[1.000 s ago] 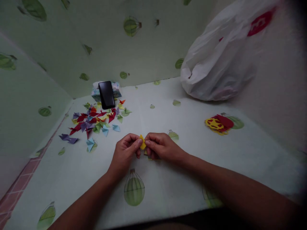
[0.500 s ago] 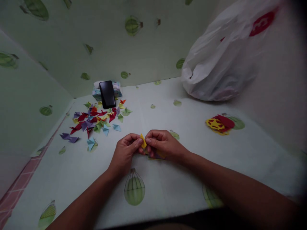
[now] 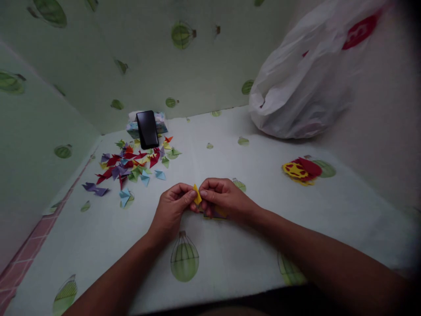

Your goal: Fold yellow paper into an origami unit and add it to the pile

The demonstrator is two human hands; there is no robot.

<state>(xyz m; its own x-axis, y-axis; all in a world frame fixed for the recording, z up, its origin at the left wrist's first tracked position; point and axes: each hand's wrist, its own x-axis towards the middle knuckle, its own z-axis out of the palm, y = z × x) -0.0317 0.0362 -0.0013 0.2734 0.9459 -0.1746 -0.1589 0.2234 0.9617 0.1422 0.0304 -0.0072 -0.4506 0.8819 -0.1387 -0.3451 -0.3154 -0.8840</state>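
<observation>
A small folded piece of yellow paper (image 3: 197, 194) stands up between my hands at the middle of the table. My left hand (image 3: 174, 204) pinches its left side between thumb and fingers. From the right, my right hand (image 3: 225, 197) closes its thumb and fingertips on the paper's other edge; the fingertips partly hide it. Under my right hand lies a flat stack of paper (image 3: 215, 215), yellow and purplish at the edges, mostly covered by the hand.
Several small folded paper birds (image 3: 131, 164) in many colours lie at the left. Behind them a black phone (image 3: 148, 129) leans on a tissue box (image 3: 133, 129). Red and yellow paper cutouts (image 3: 301, 170) lie at the right. A white plastic bag (image 3: 299, 87) stands at the back right.
</observation>
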